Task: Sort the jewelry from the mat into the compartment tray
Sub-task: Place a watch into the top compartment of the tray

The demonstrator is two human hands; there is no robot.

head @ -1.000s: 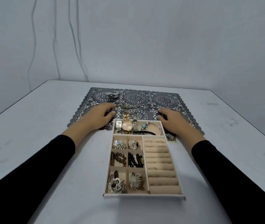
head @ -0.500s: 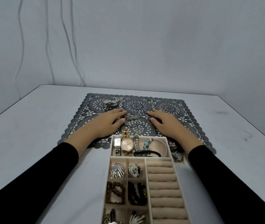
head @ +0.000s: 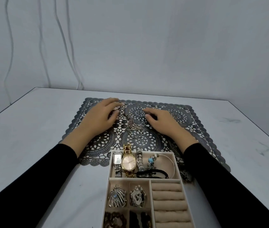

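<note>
Left hand (head: pixel 97 119) and right hand (head: pixel 161 120) lie half-open on the mat (head: pixel 201 129), fingers touching the chain necklace (head: pixel 135 125) btw. them, nothing gripped yet. Risk: chain can tangle or snag the mat's lace holes when lifted to the tray (head: pixel 179 171).

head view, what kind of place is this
Probably a plain staged workspace, not a lived-in room: a bare grey-white tabletop, a blank grey wall with loose hanging cables, and only a dark lace-pattern mat.
</note>
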